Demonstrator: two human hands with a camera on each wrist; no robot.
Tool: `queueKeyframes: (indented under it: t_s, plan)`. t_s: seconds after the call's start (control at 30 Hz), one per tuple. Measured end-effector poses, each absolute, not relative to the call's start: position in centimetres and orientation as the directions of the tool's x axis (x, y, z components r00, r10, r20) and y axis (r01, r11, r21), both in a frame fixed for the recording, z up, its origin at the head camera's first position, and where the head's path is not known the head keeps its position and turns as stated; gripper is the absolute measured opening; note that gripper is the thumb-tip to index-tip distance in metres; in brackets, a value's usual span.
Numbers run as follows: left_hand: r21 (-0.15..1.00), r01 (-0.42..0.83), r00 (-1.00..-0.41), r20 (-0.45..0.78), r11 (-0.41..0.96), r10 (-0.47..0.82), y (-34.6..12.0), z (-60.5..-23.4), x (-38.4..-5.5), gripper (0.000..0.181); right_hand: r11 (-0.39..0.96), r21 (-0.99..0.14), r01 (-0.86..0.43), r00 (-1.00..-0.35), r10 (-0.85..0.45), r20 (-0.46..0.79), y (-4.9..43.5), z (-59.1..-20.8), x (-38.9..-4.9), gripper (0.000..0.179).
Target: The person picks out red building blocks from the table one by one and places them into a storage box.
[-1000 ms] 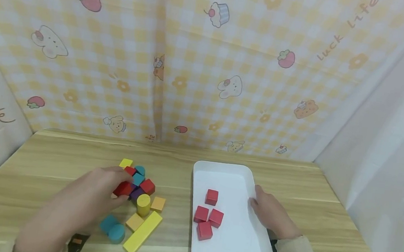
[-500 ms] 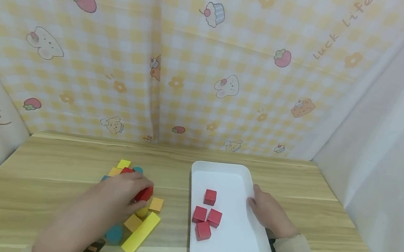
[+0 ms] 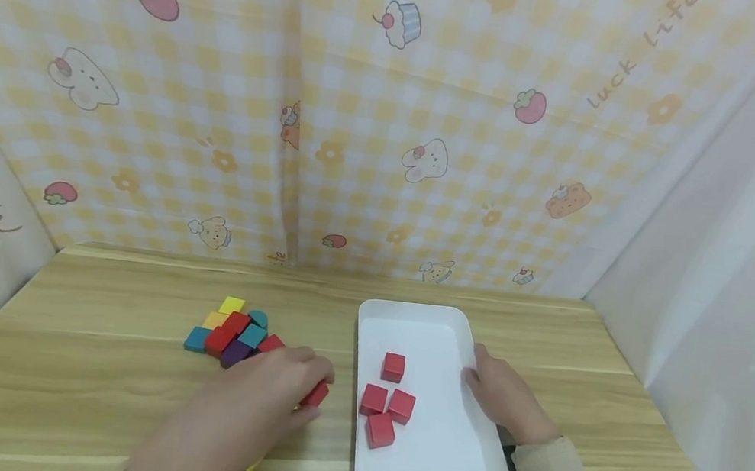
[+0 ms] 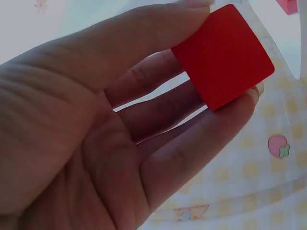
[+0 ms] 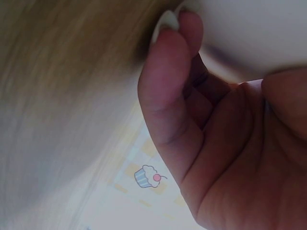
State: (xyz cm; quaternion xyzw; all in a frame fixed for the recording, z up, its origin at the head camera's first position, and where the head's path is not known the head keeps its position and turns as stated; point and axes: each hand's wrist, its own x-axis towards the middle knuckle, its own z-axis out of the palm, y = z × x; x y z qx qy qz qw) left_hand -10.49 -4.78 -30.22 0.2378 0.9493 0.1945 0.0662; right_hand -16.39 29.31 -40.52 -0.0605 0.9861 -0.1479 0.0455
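My left hand [image 3: 249, 406] pinches a red cube block [image 3: 315, 395] between thumb and fingers, just left of the white tray. In the left wrist view the red cube's flat face [image 4: 225, 57] shows between the thumb and fingertips. The right hand [image 3: 505, 399] grips the right rim of the white tray [image 3: 445, 450], thumb over the edge; its curled fingers [image 5: 165, 76] appear in the right wrist view beside the pale tray. Several red cubes [image 3: 393, 368] lie in the tray's left half.
Left of the tray is a cluster of coloured blocks, among them a purple block [image 3: 235, 353], a blue block [image 3: 196, 339], a teal cube [image 3: 252, 335] and a yellow block [image 3: 232, 305]. My left hand and forearm hide the blocks nearer me. A patterned cloth [image 3: 363, 111] hangs behind the table.
My left hand has gone from the block cluster rightward toward the tray, taking up a red cube from the cluster's right side. The right hand stays on the tray rim.
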Motion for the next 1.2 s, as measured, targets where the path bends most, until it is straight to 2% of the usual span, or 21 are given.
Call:
queueKeyframes:
  t_s: [0.1,0.23,0.43,0.7,1.2]
  plan:
    - [0.404,0.445,-0.875,0.007,0.799,0.484,-4.0,-30.2,-10.6,0.023,0.949,-0.3,-0.096,-0.989,-0.126,-0.083,29.3,-40.4,-16.4,0.051]
    - [0.438,0.404,-0.89,-0.014,0.803,0.455,-2.8,-29.9,-11.4,0.021,0.949,-0.307,-0.079,-0.988,-0.115,-0.101,29.2,-40.4,-16.4,0.052]
    - [0.464,0.401,-0.883,-0.034,0.79,0.468,-1.5,-30.1,-12.4,0.008,0.946,-0.314,-0.08,-0.987,-0.119,-0.105,29.3,-40.3,-16.4,0.053]
    - [0.507,0.386,-0.885,-0.034,0.771,0.465,-0.1,-31.3,-14.0,0.009,0.949,-0.305,-0.084,-0.988,-0.119,-0.098,29.4,-40.5,-16.5,0.052]
    - [0.464,0.449,-0.879,0.076,0.764,0.471,2.0,-34.9,-16.2,0.01,0.948,-0.307,-0.08,-0.988,-0.117,-0.102,29.2,-40.4,-16.4,0.052]
